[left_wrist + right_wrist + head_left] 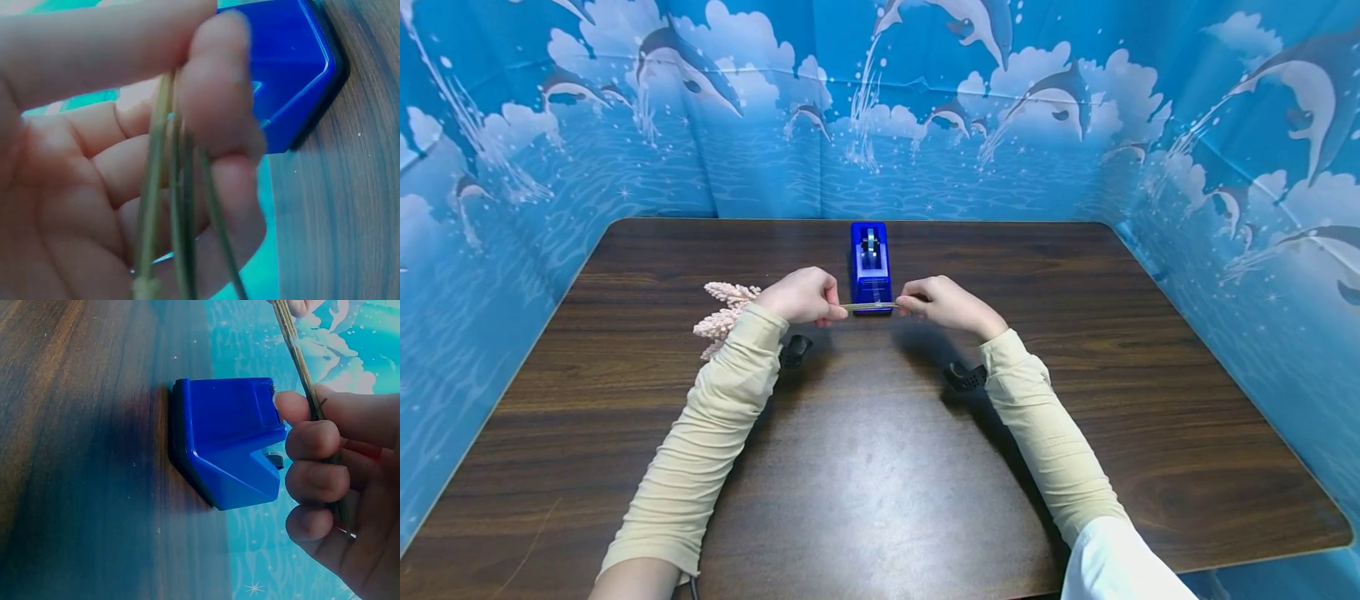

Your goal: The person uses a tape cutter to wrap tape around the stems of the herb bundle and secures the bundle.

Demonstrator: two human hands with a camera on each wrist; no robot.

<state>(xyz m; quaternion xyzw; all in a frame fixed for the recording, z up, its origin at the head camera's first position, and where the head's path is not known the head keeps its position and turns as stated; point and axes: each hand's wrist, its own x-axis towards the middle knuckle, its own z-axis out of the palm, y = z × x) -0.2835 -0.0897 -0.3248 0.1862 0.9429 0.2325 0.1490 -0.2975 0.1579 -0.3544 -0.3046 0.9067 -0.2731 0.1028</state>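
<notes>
A bunch of thin green stems (867,307) is stretched level between the two hands, with pale pink flower heads (722,313) at its left end. The left hand (802,297) pinches the stems between thumb and fingers; several separate stems (178,212) cross its palm in the left wrist view. The right hand (953,307) grips the other end, its fingers curled round the stems (304,369). A small shiny patch shows on the stems between the hands; whether it is tape I cannot tell. Just behind them stands a blue tape dispenser (869,250).
The brown wooden table (880,467) spreads beneath both forearms. A blue curtain (760,167) printed with dolphins surrounds its back and sides. Black wrist devices (965,377) hang under both wrists, close above the tabletop.
</notes>
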